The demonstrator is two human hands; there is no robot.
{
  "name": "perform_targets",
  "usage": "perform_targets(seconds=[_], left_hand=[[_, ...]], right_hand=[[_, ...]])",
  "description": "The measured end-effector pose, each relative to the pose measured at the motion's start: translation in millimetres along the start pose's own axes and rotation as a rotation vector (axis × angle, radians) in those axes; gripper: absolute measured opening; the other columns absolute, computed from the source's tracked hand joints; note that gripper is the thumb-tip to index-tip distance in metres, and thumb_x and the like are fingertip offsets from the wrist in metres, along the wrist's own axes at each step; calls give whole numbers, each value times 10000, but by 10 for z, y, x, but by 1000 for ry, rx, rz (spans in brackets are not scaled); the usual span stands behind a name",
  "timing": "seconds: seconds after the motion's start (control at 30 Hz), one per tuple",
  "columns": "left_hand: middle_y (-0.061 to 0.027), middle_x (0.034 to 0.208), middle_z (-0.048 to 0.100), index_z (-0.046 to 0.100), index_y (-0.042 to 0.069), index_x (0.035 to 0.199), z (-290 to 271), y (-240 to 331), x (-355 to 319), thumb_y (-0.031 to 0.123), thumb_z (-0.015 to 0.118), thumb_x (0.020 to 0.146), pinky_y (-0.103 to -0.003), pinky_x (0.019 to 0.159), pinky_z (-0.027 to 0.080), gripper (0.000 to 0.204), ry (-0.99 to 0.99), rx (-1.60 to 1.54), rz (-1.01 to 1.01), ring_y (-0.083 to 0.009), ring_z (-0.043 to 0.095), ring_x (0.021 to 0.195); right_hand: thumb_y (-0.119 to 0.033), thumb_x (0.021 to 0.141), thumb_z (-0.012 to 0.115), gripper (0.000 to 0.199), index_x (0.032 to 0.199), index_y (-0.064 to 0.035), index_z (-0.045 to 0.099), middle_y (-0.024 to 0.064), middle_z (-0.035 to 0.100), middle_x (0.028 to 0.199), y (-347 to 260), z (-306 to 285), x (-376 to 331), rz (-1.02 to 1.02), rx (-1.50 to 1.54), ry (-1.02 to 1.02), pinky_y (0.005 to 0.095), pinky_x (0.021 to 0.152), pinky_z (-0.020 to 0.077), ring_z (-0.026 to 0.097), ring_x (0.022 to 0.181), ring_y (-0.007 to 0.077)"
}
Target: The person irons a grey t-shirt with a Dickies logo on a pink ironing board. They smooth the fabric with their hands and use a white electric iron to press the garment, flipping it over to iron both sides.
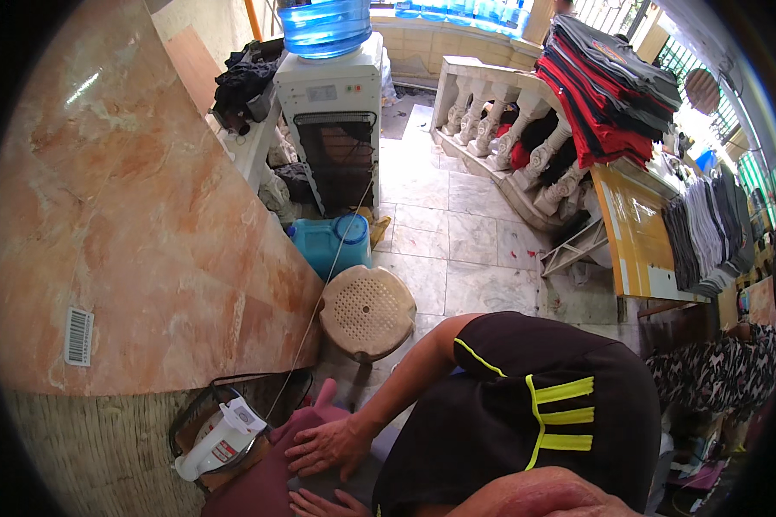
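My right hand [329, 448] lies palm down with its fingers spread, pressing on a maroon cloth [241, 497] and a dark grey cloth beside it. Nearer the lower edge, the fingers of my left hand [321, 507] rest flat on the grey cloth; the rest of that hand is cut off by the frame. Neither hand grips anything. To the left of the cloth sits a white iron [222, 438], apart from both hands. A thin cord [328, 267] runs upward from beside it.
A large pinkish marble-look board [147, 215] fills the left. A perforated stool [367, 312], a blue jug [332, 244] and a water dispenser [332, 86] stand ahead. At right, folded garments [608, 95] are piled above a stone balustrade [509, 129], with more on a wooden table [634, 233].
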State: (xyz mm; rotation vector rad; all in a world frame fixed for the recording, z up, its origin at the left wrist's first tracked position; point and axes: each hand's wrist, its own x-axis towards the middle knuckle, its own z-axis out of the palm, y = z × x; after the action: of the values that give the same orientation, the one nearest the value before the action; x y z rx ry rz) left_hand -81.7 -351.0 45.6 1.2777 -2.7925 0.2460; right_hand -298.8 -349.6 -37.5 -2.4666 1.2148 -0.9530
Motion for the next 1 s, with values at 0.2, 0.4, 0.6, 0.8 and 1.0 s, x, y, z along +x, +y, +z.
perform_targets(seconds=[0.2, 0.4, 0.6, 0.8, 1.0], left_hand=[[-156, 1555, 379, 350, 70, 1518, -97, 44, 58, 432, 470, 960, -549, 1129, 318, 677, -34, 25, -5, -387, 337, 1435], [-168, 1543, 396, 374, 63, 1511, -69, 21, 58, 421, 454, 963, -553, 1123, 338, 659, -15, 38, 29, -412, 358, 1416], [-167, 1547, 390, 367, 59, 1512, -55, -8, 32, 419, 465, 964, -505, 1112, 369, 663, 2, 111, 60, -394, 358, 1421], [-126, 1581, 347, 340, 99, 1528, -148, 52, 40, 498, 471, 965, -477, 1111, 362, 703, -110, 202, 13, -365, 340, 1440], [-228, 1573, 291, 289, -26, 1506, 273, -282, -57, 337, 464, 987, -544, 1141, 262, 657, 73, -28, 142, -420, 305, 1434]], right_hand=[[-625, 830, 618, 941, 1501, -24, 346, 171, 285, 1597, 36, 30, 42, -7, 6, 8, 576, 1160, 170, 211, 1482, 400], [-655, 831, 588, 932, 1487, -30, 374, 162, 315, 1584, 18, 20, 24, -3, -6, 45, 581, 1148, 187, 232, 1476, 389], [-649, 787, 634, 937, 1453, -27, 419, 157, 353, 1562, -18, -4, 30, 0, -21, 93, 574, 1132, 211, 268, 1459, 384], [-580, 769, 688, 895, 1427, -28, 438, 185, 370, 1540, -13, -74, 29, -2, 13, 81, 588, 1113, 228, 277, 1449, 400], [-535, 776, 699, 859, 1414, -21, 443, 203, 381, 1522, -156, 21, 134, -48, -98, 142, 605, 1112, 234, 282, 1443, 418]])
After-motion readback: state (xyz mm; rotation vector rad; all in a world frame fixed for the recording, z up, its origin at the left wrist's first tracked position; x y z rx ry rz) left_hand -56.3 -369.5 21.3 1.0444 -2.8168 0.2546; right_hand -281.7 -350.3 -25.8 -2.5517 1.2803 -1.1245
